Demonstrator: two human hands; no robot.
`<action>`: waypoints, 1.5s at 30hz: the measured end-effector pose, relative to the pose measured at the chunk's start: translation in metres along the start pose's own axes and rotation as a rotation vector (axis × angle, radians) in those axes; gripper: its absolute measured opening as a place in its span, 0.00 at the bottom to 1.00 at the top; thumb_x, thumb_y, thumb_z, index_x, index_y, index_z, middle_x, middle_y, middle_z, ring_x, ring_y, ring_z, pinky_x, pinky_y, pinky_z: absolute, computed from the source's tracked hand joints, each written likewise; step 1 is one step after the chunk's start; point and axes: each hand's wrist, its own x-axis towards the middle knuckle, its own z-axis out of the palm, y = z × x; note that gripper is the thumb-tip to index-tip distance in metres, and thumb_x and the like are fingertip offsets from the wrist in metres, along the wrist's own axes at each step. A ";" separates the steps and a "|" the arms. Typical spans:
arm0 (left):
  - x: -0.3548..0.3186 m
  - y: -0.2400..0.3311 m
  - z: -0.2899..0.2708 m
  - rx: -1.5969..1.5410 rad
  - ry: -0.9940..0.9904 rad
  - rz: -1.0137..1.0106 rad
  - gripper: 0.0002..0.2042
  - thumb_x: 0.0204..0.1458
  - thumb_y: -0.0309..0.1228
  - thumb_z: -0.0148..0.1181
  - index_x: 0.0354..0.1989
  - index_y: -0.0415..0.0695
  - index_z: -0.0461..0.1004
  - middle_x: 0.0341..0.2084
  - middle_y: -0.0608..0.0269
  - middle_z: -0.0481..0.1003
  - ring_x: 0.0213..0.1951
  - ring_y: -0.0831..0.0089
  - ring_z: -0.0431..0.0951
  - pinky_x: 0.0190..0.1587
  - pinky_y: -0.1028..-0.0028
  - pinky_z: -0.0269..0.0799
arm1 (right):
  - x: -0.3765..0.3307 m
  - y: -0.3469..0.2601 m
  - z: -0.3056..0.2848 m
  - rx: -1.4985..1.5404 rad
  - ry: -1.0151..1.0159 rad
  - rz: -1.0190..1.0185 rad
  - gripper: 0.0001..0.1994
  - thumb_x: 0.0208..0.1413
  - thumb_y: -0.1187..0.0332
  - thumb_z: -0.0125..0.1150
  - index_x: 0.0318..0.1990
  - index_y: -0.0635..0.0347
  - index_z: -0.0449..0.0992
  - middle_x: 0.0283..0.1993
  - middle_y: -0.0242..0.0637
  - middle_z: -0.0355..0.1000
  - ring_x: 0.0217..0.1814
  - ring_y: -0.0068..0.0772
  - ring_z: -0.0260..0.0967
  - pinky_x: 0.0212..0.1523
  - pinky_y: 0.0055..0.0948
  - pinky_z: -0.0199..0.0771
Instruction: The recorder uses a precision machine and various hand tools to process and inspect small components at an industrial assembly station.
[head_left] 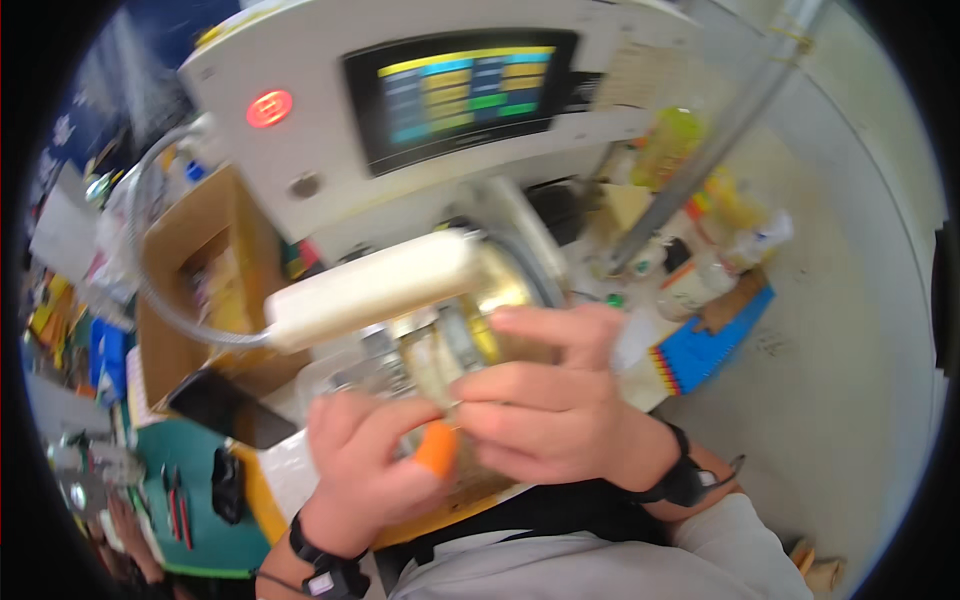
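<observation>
My left hand [370, 465] and my right hand [555, 400] meet in front of the machine [320, 180]. An orange finger cover [436, 449] sits on a digit of my left hand. Both hands are closed, fingertips pressed together around something too small and blurred to name. Just beyond the fingers is a round metal part of the machine [500, 285], next to small metal fittings. A white cylindrical lamp head [375, 290] on a flexible metal hose [150, 270] hangs over this spot. Motion blur hides fine detail.
A lit screen [465, 95] and a glowing red button [269, 108] are on the machine's front. Left: an open cardboard box [160, 285], a dark phone-like slab [230, 408] and red-handled pliers [180, 510] on a green mat. Right: a slanting metal pole [715, 140], bottles [695, 285] and a blue card [720, 340].
</observation>
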 end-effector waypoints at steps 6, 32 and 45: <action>-0.010 0.004 0.005 0.121 0.029 0.008 0.13 0.35 0.30 0.67 0.32 0.54 0.73 0.39 0.69 0.82 0.35 0.63 0.75 0.36 0.62 0.61 | -0.004 -0.001 0.004 -0.061 0.078 -0.018 0.11 0.45 0.62 0.72 0.38 0.39 0.81 0.57 0.17 0.78 0.62 0.38 0.70 0.55 0.42 0.59; -0.010 -0.003 0.002 -0.252 -0.042 -0.145 0.15 0.39 0.23 0.70 0.39 0.42 0.81 0.41 0.51 0.85 0.31 0.61 0.84 0.31 0.70 0.81 | -0.074 0.159 -0.116 -0.165 0.631 0.839 0.18 0.76 0.56 0.56 0.55 0.64 0.81 0.50 0.37 0.80 0.51 0.28 0.75 0.57 0.32 0.73; -0.013 -0.007 0.005 -0.093 0.035 0.090 0.12 0.38 0.24 0.70 0.31 0.48 0.74 0.37 0.58 0.81 0.38 0.59 0.86 0.23 0.71 0.76 | -0.010 -0.004 -0.028 0.901 0.621 0.108 0.21 0.74 0.52 0.58 0.56 0.62 0.67 0.36 0.38 0.65 0.23 0.27 0.58 0.24 0.29 0.53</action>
